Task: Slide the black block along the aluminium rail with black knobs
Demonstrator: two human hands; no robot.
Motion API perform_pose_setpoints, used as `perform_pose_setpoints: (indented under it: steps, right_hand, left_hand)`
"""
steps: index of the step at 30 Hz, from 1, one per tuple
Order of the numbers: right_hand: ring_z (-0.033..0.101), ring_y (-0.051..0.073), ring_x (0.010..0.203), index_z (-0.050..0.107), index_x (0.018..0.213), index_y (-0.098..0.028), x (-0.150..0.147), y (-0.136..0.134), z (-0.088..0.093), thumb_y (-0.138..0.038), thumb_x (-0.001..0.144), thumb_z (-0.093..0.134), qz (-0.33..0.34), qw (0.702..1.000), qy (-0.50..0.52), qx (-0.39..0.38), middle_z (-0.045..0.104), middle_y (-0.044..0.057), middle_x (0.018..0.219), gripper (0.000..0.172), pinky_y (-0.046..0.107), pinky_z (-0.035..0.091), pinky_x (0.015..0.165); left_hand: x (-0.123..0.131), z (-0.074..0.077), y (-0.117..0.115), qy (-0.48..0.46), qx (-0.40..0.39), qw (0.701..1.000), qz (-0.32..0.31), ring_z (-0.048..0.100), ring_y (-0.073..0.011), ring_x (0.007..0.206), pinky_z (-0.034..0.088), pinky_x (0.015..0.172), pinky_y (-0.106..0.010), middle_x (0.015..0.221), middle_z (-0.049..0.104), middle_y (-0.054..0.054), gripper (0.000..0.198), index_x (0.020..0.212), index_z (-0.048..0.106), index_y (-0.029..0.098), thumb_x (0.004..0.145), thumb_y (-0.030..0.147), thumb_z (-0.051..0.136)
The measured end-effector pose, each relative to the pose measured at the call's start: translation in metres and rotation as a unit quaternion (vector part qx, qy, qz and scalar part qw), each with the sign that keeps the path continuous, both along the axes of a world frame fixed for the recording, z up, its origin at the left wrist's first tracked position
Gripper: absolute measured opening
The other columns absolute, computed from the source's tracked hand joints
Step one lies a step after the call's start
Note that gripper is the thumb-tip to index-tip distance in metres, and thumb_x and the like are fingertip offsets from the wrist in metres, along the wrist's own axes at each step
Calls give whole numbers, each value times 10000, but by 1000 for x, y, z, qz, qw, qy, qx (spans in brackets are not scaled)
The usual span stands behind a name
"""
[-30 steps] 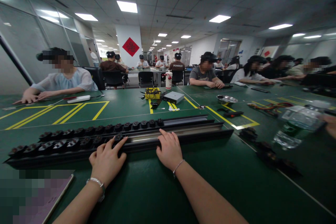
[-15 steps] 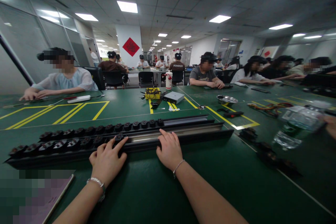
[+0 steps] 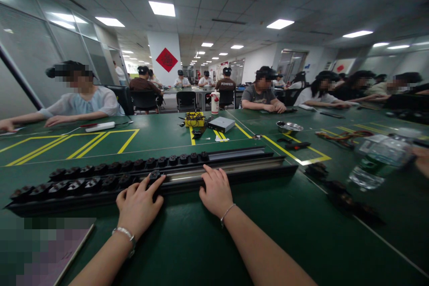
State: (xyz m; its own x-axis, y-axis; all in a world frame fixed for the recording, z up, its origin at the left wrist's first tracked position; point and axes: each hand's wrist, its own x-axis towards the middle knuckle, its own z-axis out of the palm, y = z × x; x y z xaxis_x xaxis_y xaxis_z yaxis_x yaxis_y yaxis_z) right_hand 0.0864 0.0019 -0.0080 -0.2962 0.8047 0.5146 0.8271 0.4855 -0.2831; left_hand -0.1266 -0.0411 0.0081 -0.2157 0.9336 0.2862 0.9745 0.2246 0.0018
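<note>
Two long black rails lie side by side on the table, each with a row of black socket modules at its left. My left hand [image 3: 140, 199] is at the near rail [image 3: 261, 174], its fingers straddling a black socket module [image 3: 154, 175] at the right end of that row. Part of this module is hidden by the fingers. My right hand [image 3: 217, 191] grips the near rail's front wall farther right, fingers over the edge and thumb on the near side. Behind it, the far rail [image 3: 239, 154] has a bare stretch at its right.
The green table [image 3: 187, 250] bears a clear bottle [image 3: 378, 163], loose black modules [image 3: 340, 192], a metal bowl [image 3: 290, 128], a grey box [image 3: 221, 124] and a yellow box with cables [image 3: 194, 119]. A booklet [image 3: 63, 254] lies front left. Several people sit around.
My left hand and the socket module between its fingers have shifted slightly right along the near rail. My right hand has stayed put. The person at left has stretched an arm outward.
</note>
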Motion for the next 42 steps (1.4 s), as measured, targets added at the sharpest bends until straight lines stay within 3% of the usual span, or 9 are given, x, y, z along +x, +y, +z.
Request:
perform_pose_setpoints:
  steps: [11, 42]
  right_hand:
    - [422, 195, 1168, 586, 984, -229, 0, 0, -1, -244, 744, 526, -5, 1000, -3, 1, 481, 31, 1324, 247, 395, 177, 1074]
    - [421, 195, 1161, 582, 971, -225, 0, 1, -2, -248, 738, 527, 3, 1000, 11, 5, 483, 21, 1322, 240, 389, 160, 1078]
  left_hand:
    - [-1, 2, 0, 12, 4, 1000, -25, 441, -277, 1125, 277, 958, -399, 1314, 493, -32, 539, 1287, 437, 378, 750, 341, 454]
    - [-2, -1, -1, 24, 10, 999, -33, 444, -284, 1122, 272, 946, -425, 1311, 490, -31, 530, 1290, 415, 409, 763, 349, 431]
